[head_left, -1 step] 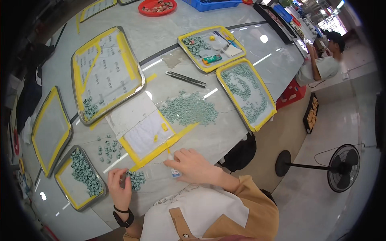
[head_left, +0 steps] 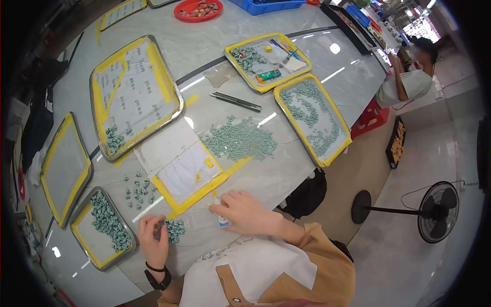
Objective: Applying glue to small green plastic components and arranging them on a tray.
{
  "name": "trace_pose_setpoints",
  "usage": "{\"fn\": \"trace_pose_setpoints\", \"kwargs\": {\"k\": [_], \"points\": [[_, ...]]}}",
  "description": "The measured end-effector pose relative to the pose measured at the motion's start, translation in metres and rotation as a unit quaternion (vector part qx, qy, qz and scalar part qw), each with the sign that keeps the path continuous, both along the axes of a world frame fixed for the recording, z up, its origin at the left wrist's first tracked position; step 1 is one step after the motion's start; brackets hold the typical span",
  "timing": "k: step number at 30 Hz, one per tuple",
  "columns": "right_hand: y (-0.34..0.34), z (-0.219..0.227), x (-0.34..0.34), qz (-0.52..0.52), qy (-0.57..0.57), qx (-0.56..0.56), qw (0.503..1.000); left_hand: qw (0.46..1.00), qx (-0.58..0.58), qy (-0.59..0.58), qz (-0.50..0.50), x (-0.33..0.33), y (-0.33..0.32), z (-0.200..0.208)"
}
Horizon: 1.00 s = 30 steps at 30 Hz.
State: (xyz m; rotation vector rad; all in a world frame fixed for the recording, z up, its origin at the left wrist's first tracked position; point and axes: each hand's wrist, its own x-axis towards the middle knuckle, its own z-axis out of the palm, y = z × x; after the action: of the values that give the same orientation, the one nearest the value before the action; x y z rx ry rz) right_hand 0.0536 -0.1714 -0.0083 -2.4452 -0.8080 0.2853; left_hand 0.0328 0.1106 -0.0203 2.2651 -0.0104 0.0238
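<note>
My left hand (head_left: 153, 234) is at the left end of a small heap of grey-green pieces (head_left: 175, 231) near the front table edge. Its thumb and forefinger close on one small green piece, partly hidden by the fingers. In my right hand (head_left: 245, 211) is a small white glue bottle (head_left: 223, 220) with a thin yellow tip, pointing away from me. Just beyond the hands lies a white sheet edged with yellow tape (head_left: 187, 173), bearing two small yellow lumps. Loose larger green pieces (head_left: 137, 193) lie left of the sheet. A spread of smaller green pieces (head_left: 240, 139) covers the table behind it.
Yellow-taped trays stand around: a small one (head_left: 96, 257) left, a large one (head_left: 180, 105) behind, another (head_left: 343, 145) right, and a tool tray (head_left: 309, 69) beyond. Black tweezers (head_left: 235, 101) lie mid-table. A fan (head_left: 438, 212) and a seated person (head_left: 409, 84) are at right.
</note>
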Motion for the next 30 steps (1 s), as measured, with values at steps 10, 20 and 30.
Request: {"fn": "trace_pose_setpoints", "kwargs": {"k": [10, 20, 30], "points": [[0.004, -0.003, 0.003, -0.017, 0.045, 0.116, 0.992, 0.999, -0.026, 0.040, -0.019, 0.005, 0.001, -0.004], [0.003, -0.005, 0.007, -0.023, -0.074, 0.303, 0.950, 0.997, -0.072, 0.002, 0.004, 0.007, -0.002, 0.009], [0.021, -0.005, 0.006, 0.022, -0.020, 0.490, 0.871, 0.789, -0.578, 0.210, -0.001, -0.011, -0.033, 0.012]]}}
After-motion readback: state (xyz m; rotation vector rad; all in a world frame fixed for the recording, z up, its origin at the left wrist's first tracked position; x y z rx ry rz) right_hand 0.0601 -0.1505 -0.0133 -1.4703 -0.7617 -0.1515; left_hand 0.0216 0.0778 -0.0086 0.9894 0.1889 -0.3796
